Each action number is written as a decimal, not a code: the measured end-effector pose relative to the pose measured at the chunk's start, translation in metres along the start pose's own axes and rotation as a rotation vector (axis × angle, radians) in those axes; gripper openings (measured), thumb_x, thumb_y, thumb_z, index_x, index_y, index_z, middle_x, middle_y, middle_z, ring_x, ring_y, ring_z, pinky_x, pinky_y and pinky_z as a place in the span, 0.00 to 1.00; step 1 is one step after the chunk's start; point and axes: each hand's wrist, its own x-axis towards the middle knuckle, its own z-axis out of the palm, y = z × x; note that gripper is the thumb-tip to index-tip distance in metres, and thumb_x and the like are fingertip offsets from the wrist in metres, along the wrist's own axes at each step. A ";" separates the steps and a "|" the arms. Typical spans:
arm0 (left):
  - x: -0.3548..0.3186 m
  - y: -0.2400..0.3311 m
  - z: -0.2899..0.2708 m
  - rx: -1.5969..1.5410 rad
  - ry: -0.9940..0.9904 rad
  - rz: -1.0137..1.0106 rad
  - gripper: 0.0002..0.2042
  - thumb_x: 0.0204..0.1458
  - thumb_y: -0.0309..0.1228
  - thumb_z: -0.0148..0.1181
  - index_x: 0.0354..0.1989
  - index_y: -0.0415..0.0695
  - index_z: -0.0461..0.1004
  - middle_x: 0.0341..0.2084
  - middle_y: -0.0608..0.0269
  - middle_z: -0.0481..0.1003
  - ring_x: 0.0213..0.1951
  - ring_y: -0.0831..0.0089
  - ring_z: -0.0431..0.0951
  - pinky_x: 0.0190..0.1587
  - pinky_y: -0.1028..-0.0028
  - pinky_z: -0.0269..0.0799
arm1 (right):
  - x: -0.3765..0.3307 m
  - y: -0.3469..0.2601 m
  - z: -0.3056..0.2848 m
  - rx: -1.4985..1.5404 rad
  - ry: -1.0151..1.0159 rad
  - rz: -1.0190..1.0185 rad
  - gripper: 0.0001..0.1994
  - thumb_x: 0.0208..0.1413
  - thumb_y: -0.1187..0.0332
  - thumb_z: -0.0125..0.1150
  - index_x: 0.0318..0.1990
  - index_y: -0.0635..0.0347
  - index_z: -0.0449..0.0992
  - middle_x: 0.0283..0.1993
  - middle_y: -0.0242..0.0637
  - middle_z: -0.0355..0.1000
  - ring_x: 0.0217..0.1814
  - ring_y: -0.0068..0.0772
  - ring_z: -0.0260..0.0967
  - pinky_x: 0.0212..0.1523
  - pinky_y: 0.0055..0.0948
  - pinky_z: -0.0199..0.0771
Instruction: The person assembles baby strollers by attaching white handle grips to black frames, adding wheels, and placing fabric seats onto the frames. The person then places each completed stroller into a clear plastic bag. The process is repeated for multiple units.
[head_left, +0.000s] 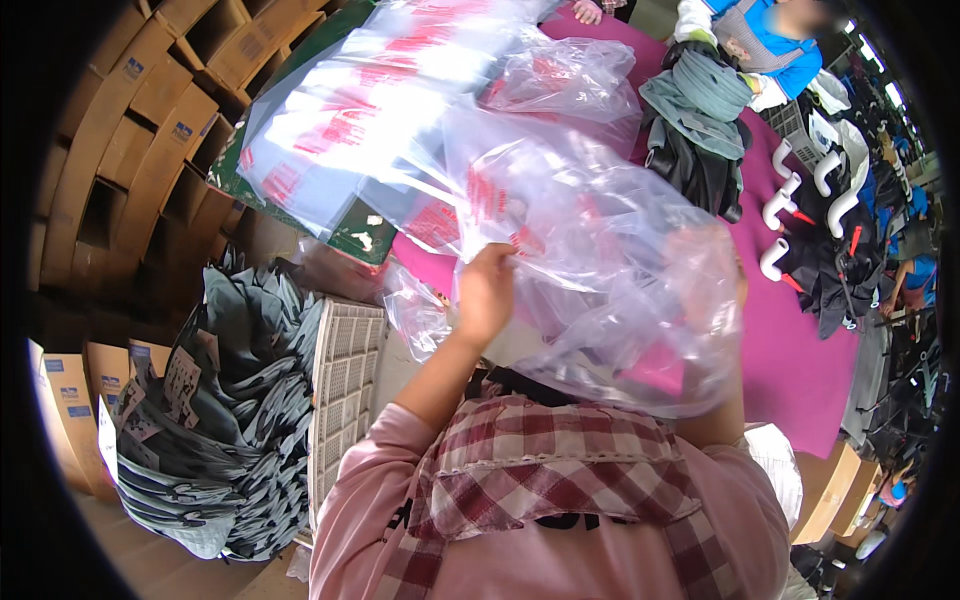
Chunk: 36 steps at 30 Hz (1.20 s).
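A large clear plastic bag (600,260) with red print spreads puffed out in front of my body. My left hand (487,292) pinches the bag's near left edge, its fingers closed. My right hand (705,262) shows only hazily through the film at the bag's right side; its fingers are blurred by the plastic, and I cannot tell whether it is inside the bag or behind it. Beyond my left hand, a stack of flat clear bags (345,110) with red print lies fanned out over a green board (362,236).
Folded grey-green umbrellas (240,390) fill a plastic crate (345,385) at left, near stacked cardboard boxes (150,130). On the pink table (800,370) lie white hooked umbrella handles (782,200) and a grey-green bundle (700,100). A co-worker in blue (775,50) stands across.
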 end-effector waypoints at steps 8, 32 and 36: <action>0.070 0.120 0.030 -0.383 0.079 0.018 0.12 0.60 0.17 0.45 0.51 0.39 0.65 0.26 0.62 0.71 0.26 0.75 0.71 0.28 0.72 0.68 | 0.025 -0.089 -0.061 -0.851 0.445 -0.697 0.19 0.63 0.66 0.57 0.58 0.65 0.72 0.62 0.43 0.69 0.62 0.39 0.66 0.62 0.37 0.64; -0.163 0.146 -0.357 1.694 1.385 0.138 0.09 0.55 0.25 0.51 0.40 0.40 0.78 0.27 0.59 0.75 0.25 0.67 0.71 0.33 0.70 0.69 | 0.014 -0.039 0.444 0.320 -0.793 -0.778 0.15 0.66 0.62 0.54 0.56 0.54 0.72 0.53 0.41 0.73 0.46 0.36 0.72 0.48 0.39 0.73; -0.215 0.080 -0.398 1.628 1.338 0.100 0.13 0.59 0.28 0.51 0.50 0.38 0.75 0.39 0.48 0.76 0.38 0.56 0.75 0.46 0.64 0.72 | -0.054 0.030 0.467 -0.105 -0.859 -1.539 0.17 0.65 0.64 0.48 0.60 0.45 0.69 0.72 0.37 0.59 0.75 0.41 0.52 0.74 0.51 0.43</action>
